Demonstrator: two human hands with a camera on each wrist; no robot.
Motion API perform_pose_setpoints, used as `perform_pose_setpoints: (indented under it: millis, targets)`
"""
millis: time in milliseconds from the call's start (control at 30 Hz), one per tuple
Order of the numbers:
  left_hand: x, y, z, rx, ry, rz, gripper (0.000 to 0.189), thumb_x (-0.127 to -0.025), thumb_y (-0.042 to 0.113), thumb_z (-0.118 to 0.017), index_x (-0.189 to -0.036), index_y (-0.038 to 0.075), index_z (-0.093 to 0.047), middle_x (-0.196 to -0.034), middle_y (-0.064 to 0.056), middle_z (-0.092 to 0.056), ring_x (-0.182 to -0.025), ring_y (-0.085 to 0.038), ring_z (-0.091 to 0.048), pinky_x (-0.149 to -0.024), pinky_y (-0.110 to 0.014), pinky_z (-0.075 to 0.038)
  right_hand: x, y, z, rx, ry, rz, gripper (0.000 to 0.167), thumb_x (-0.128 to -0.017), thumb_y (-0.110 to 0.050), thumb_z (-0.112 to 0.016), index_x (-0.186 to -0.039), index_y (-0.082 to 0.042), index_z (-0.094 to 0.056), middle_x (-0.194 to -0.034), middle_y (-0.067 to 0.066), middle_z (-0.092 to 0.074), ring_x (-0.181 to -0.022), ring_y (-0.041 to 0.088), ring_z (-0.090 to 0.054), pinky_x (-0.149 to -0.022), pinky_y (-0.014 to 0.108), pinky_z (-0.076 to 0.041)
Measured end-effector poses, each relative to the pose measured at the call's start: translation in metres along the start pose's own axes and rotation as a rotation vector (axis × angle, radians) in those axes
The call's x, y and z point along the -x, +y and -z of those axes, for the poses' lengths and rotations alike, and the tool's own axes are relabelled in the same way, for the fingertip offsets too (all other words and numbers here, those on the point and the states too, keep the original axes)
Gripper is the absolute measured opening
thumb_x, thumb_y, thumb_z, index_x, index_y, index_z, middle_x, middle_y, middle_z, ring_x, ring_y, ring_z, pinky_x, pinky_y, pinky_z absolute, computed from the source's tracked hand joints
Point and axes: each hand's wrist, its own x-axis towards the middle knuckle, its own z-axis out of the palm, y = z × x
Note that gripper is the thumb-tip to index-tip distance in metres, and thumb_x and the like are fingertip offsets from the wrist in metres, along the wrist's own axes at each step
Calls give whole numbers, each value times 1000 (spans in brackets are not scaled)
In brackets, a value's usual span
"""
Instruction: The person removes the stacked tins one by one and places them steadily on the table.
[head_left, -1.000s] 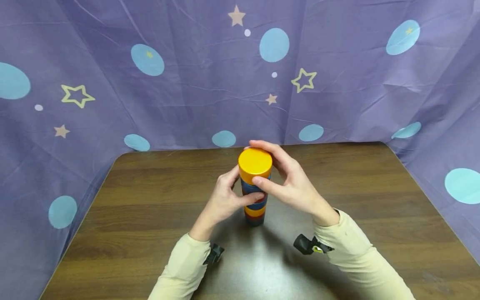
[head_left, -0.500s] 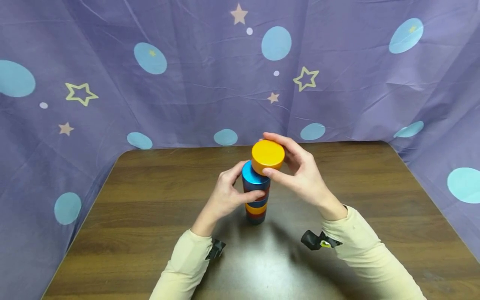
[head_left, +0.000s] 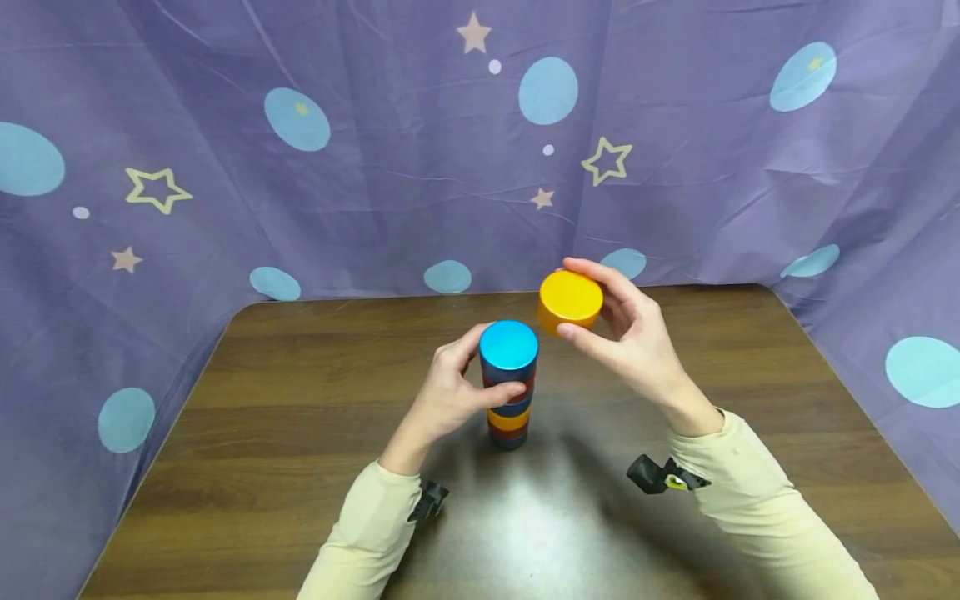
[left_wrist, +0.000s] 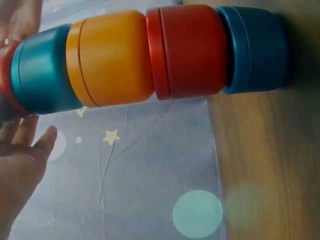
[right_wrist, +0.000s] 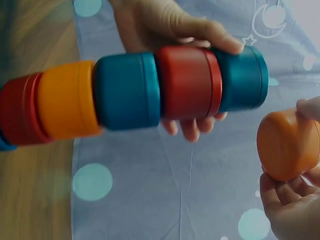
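A tower of several small round lidded canisters (head_left: 509, 346) stands upright on the table, blue, red and orange in turn, with a blue one on top. My left hand (head_left: 450, 387) grips the tower near its top, thumb across the front and fingers round the far side. In the right wrist view that grip lies around the upper red canister (right_wrist: 187, 82) and the blue one above it. An orange canister (head_left: 572, 296) is in my right hand (head_left: 637, 346), pinched between thumb and fingers. It is up in the air, right of the tower and apart from it.
The brown wooden table (head_left: 315, 400) has its far edge beyond the hands. Behind it hangs a purple curtain (head_left: 420, 167) with stars and blue dots. A small black camera (head_left: 648, 475) sits at the right wrist.
My right hand has lifted the orange canister off the top of the tower and moved it right and up. This uncovered the blue canister beneath. My left hand keeps its grip on the tower.
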Motion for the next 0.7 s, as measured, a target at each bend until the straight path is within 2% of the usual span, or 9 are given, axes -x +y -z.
perform_pose_setpoints:
  millis: [300, 467, 700]
  targets:
    - [0, 5, -1, -19, -6, 21, 56, -75, 2, -80, -125, -1, -56, -115, -12, -64, -101, -22, -61, -89, -38, -51, 12, 17, 13, 57, 35, -76, 64, -73, 24, -67, -133, 8, -50, -132, 15, -54, -117, 23, -54, -99, 29, -42]
    - [-1, 6, -2, -28, -12, 12, 58, -74, 0, -81, -126, 0, -55, -115, -11, -64, -102, -21, -61, -89, -37, -51, 19, 32, 15, 111, 39, -142, 62, -76, 20, -69, -133, 8, -50, -130, 16, -55, -113, 18, -56, -98, 27, -42]
    - [-2, 4, -1, -21, -27, -15, 71, -75, 5, -80, -138, 7, -47, -121, -7, -62, -106, -20, -60, -90, -38, -50, 31, 56, 17, 157, 27, -215, 60, -79, 13, -72, -134, 2, -51, -126, 17, -57, -107, 14, -58, -96, 23, -43]
